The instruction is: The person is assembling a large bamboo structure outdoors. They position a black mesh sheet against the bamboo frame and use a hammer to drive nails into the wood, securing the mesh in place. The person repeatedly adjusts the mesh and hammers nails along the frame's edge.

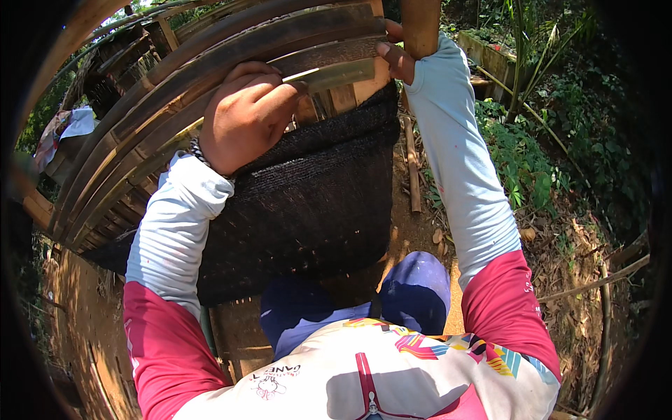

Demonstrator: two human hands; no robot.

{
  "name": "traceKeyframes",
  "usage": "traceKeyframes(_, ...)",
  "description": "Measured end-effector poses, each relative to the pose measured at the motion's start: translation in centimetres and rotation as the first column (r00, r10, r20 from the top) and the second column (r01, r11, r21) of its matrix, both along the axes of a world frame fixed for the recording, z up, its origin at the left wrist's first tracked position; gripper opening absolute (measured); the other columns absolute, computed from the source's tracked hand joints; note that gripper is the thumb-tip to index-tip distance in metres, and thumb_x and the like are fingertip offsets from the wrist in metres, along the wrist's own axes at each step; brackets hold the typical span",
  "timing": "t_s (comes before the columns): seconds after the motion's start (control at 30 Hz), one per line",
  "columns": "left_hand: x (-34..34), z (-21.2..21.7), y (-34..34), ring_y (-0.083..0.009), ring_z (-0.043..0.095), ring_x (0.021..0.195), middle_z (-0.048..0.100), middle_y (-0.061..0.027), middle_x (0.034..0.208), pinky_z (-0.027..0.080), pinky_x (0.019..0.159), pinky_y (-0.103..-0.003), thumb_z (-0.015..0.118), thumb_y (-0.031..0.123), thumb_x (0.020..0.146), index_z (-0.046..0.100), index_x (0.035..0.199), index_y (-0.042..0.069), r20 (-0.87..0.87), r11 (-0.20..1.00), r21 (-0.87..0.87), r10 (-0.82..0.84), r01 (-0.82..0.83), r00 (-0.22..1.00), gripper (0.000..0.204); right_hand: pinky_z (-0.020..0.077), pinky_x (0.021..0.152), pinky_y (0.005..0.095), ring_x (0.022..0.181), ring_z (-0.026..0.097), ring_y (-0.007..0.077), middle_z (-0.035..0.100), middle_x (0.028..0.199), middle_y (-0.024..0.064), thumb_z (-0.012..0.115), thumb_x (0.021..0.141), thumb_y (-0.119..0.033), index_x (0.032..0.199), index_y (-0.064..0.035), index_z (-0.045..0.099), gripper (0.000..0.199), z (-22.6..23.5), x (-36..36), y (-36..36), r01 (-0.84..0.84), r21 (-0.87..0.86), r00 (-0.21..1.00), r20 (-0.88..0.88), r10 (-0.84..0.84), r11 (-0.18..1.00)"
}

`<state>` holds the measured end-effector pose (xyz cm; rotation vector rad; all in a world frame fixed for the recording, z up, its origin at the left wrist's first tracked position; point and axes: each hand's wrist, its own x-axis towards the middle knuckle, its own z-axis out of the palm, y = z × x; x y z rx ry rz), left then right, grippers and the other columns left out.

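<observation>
Several long split-bamboo slats [322,24] run side by side across the upper left, bowed by the lens. My left hand [248,115] is closed over the lower slats, its fingers curled around a bamboo slat [343,72] near the bottom of the row. At the slats' right end my right hand [400,61] pinches the tip of a slat beside an upright wooden post [420,28]; part of this hand is hidden behind the post and sleeve. Black netting [315,203] hangs just below the slats, its top edge folded.
A loose stick [411,164] lies on the bare soil right of the netting. Green plants [535,161] and dry leaves [574,308] cover the right side. A white cloth [80,122] hangs at the far left. My knees [416,290] are close below the netting.
</observation>
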<state>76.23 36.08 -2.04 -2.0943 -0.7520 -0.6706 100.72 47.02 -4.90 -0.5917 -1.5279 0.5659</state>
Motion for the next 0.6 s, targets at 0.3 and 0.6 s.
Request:
traceKeyframes(0.3,1.5,-0.1,-0.1,-0.0235,0.063,0.067,0.060,-0.0062,0.073,0.053,0.065,-0.033,0.076,0.008,0.076,0.069,0.092,0.009,0.125,0.998,-0.004,-0.069,0.070,0.990,0.018,0.0568,0.076,0.0327,0.091,0.068,0.0183,0.071,0.109,0.0114,0.083,0.076,-0.032,0.119,-0.0066,0.067,0.052,-0.2,-0.2,1.7,0.062,0.119,0.998,0.027,-0.065,0.991)
traceKeyframes(0.6,6.9,-0.6,2.9,-0.0149,0.050,0.050,0.052,0.0003,0.060,0.038,0.052,-0.028,0.077,0.003,0.074,0.074,0.093,0.010,0.295,0.959,0.188,-0.260,0.211,0.920,0.021,0.0541,0.076,0.0283,0.084,0.066,0.0152,0.071,0.094,0.0078,0.084,0.076,-0.028,0.118,-0.0017,0.067,0.053,-0.4,-0.6,2.0,0.039,-0.039,0.999,-0.005,-0.040,0.998)
